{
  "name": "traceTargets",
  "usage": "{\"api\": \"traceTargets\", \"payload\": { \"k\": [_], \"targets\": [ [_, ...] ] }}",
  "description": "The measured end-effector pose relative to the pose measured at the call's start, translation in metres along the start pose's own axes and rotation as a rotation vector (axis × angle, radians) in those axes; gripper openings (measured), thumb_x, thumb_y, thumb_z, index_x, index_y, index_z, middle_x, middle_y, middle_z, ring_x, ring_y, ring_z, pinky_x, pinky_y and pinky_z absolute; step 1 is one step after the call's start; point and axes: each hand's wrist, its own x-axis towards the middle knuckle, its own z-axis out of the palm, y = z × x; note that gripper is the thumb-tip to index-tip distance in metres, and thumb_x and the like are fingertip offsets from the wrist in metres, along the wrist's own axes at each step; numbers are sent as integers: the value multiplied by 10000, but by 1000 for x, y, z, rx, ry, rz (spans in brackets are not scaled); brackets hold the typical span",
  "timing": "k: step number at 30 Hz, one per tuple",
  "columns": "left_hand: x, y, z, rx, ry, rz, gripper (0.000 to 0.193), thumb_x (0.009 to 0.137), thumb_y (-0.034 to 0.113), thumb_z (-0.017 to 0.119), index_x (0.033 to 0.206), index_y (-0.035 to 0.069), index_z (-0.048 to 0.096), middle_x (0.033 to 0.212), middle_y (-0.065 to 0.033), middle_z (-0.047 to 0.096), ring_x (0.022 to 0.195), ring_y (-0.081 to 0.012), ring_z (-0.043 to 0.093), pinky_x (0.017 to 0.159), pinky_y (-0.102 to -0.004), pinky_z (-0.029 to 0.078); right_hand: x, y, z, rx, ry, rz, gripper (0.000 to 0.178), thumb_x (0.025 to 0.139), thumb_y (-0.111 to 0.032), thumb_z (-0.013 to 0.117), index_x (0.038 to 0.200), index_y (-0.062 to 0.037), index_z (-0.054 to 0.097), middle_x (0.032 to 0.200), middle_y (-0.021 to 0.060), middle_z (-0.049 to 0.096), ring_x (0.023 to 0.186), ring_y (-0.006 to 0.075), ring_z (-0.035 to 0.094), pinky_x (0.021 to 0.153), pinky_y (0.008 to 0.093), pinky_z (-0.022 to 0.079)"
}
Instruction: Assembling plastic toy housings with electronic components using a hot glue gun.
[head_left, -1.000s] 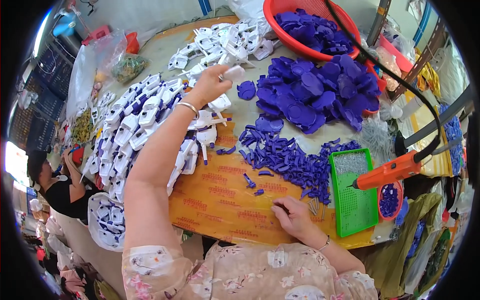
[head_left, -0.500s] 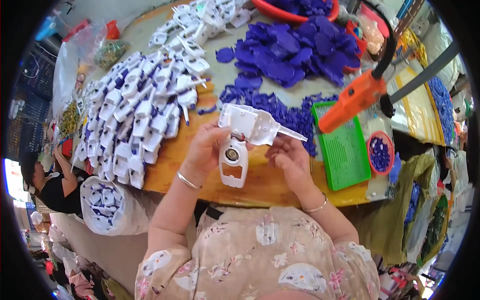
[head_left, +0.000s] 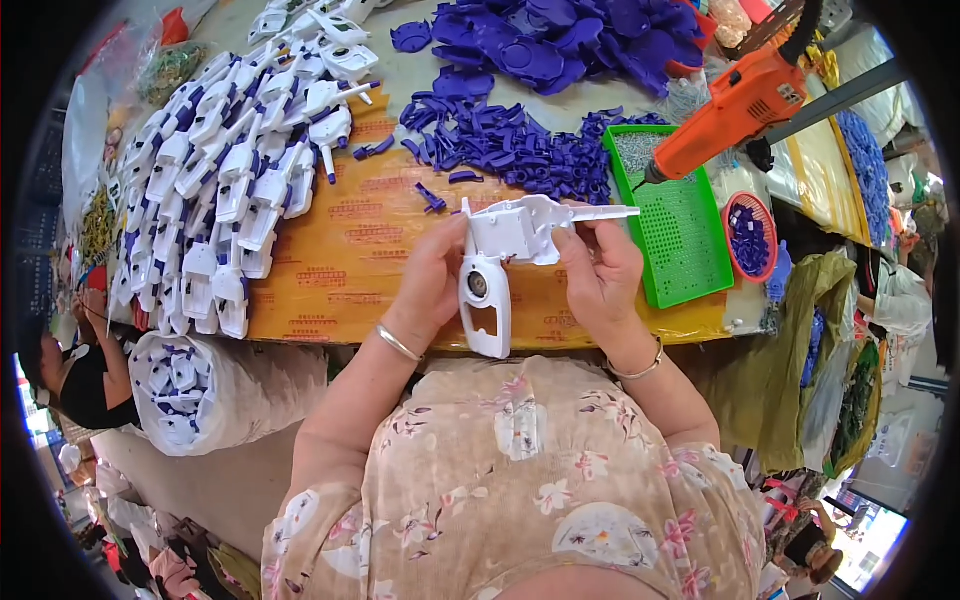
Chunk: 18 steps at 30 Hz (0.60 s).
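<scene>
Above the table's near edge, both my hands hold a white plastic toy housing made of two shells. The upper shell (head_left: 505, 235) lies inside-up, its long thin handle pointing right. From its left part hangs the second shell (head_left: 485, 315), with a round dark speaker and a rectangular opening. My left hand (head_left: 432, 285) grips the left side where the shells meet, its fingertips partly hidden behind them. My right hand (head_left: 602, 275) pinches the upper shell near the handle's base, thumb in front. Just beyond lie small purple plastic pieces (head_left: 500, 140).
An orange electric screwdriver (head_left: 730, 105) hangs over a green tray (head_left: 720, 270) of small screws. A red basket (head_left: 772, 240) holds purple parts. White-and-purple assemblies (head_left: 215, 170) are piled at left, above a full white sack (head_left: 215, 420). Purple discs (head_left: 550, 45) lie at the back. Another person (head_left: 95, 385) sits far left.
My right hand has moved up and closed on the upper shell near its handle. The housing has shifted right, and the view has tilted, sliding the table's contents upward and left.
</scene>
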Motion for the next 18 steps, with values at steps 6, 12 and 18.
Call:
{"api": "traceTargets", "payload": {
  "k": [6, 12, 18],
  "targets": [
    [1, -6, 12, 159, -69, 67, 388, 959, 298, 403, 1210, 16, 491, 963, -93, 617, 814, -190, 620, 689, -340, 522, 19, -38, -5, -418, -61, -350, 221, 812, -30, 630, 1024, 20, 593, 859, 123, 606, 695, 250, 589, 592, 291, 474],
    [-12, 21, 20, 1235, -29, 995, 448, 811, 171, 632, 1207, 37, 471, 979, -63, 593, 951, -224, 580, 823, -332, 456, 49, -55, -11, -584, -283, -486, 249, 741, -9, 638, 986, -24, 601, 866, 102, 576, 778, 292, 556, 651, 355, 465],
    [-6, 38, 39, 764, -281, 545, 318, 836, 25, 578, 1151, 34, 536, 991, -32, 613, 875, -99, 582, 756, -249, 478, 77, -48, 8, -307, -379, -470, 375, 758, -22, 620, 1129, -35, 568, 989, 129, 547, 903, 306, 539, 793, 365, 455]
  ]
}}
